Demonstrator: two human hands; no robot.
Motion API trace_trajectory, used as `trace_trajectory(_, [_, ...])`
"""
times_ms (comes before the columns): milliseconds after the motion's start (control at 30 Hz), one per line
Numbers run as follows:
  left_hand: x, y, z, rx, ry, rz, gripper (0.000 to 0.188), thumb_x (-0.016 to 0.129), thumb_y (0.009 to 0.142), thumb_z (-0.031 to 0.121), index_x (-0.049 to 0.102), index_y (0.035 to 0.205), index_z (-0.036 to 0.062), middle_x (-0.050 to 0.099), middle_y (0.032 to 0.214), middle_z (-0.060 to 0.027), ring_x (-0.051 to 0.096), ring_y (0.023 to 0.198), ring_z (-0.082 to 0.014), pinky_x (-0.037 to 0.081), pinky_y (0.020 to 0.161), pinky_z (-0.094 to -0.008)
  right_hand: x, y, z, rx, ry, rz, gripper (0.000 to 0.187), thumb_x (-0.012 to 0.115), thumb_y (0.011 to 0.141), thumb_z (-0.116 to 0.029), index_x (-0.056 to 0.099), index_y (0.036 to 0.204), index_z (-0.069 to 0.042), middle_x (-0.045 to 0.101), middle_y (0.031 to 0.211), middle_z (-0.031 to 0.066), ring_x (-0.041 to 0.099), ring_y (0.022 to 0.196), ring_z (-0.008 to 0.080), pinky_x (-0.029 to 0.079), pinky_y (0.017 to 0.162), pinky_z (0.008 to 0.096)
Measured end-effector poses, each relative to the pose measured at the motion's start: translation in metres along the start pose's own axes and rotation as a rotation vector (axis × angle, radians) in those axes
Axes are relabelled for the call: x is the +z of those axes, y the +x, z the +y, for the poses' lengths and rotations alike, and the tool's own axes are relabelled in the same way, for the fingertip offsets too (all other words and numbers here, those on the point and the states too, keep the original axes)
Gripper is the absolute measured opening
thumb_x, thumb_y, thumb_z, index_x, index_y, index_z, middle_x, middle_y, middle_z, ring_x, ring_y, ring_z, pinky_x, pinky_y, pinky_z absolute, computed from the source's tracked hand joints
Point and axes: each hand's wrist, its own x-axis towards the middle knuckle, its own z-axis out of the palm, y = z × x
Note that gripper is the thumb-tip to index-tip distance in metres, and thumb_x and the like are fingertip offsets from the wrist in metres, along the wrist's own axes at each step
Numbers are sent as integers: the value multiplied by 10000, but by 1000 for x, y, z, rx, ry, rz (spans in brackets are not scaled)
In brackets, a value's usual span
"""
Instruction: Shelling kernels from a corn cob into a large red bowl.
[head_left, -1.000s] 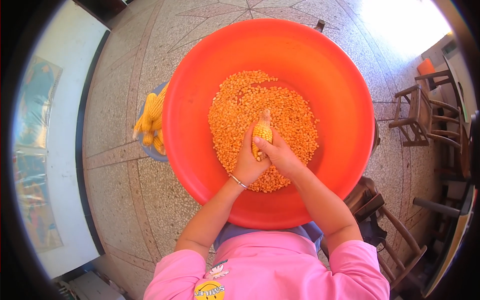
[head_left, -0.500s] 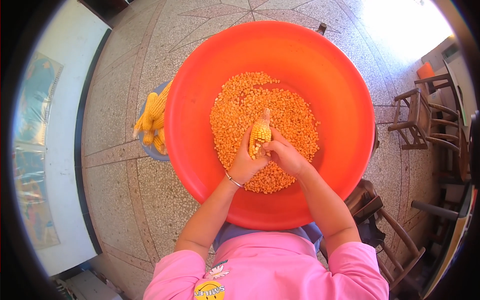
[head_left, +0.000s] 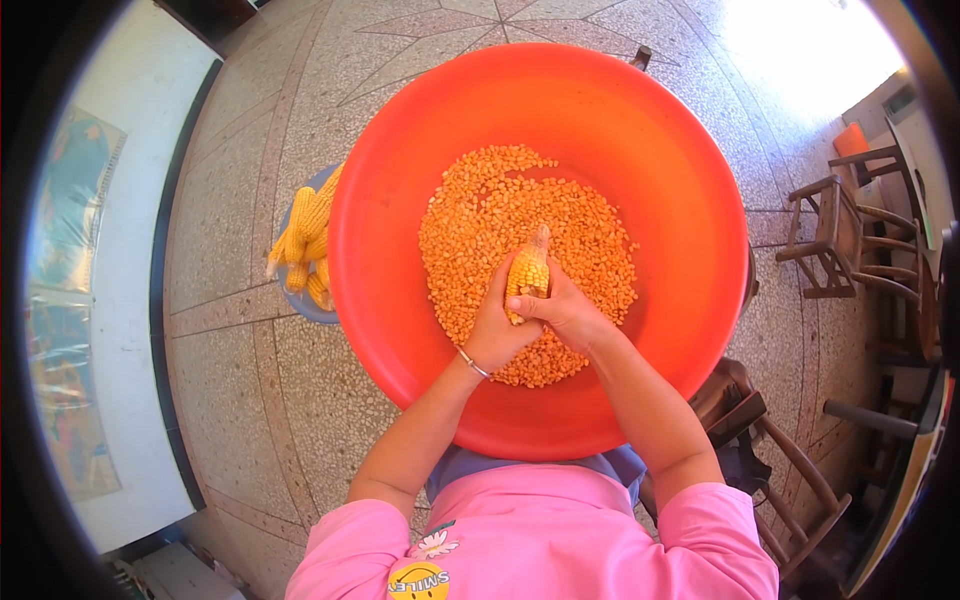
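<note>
A partly shelled corn cob [head_left: 528, 272] is held between my two hands, its narrow tip pointing away from me. My left hand [head_left: 496, 325] wraps its left side, a bracelet on the wrist. From the right, my right hand [head_left: 570, 312] closes on it, the thumb pressed across the lower rows of kernels. Part of the cob's near end is hidden by the fingers. Below the hands, loose corn kernels [head_left: 570, 215] form a wide heap in a big orange-red basin [head_left: 665, 170].
Left of the basin, several whole corn cobs [head_left: 305, 235] lie in a blue-grey bowl [head_left: 310, 308]. Wooden chairs [head_left: 835, 240] stand on the right, and a dark chair [head_left: 775, 455] is close behind the basin's lower right. A white wall [head_left: 125, 300] runs along the left.
My right thumb has moved left across the cob's near part. The cob has shifted slightly and its tip leans more to the right.
</note>
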Motion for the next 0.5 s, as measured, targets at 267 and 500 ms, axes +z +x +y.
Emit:
trace_trajectory(267, [3,1,5,47,-18,12,799,610,678,-44,239,1378,59,447,1223,-110,463,1113,-193,425,890,-308,2,1,-3,6,-60,16,682,649,818,-229,266,1328,10,497,1095,76,484,1015,157,410,873,293])
trace_trajectory(500, [-9,2,14,-234,-325,-99,813,586,696,-59,212,1397,115,532,994,-59,555,757,-114,462,551,-210,-8,4,9,76,128,-5,482,496,805,-88,359,1264,-29,514,1089,62,505,1011,154,418,874,297])
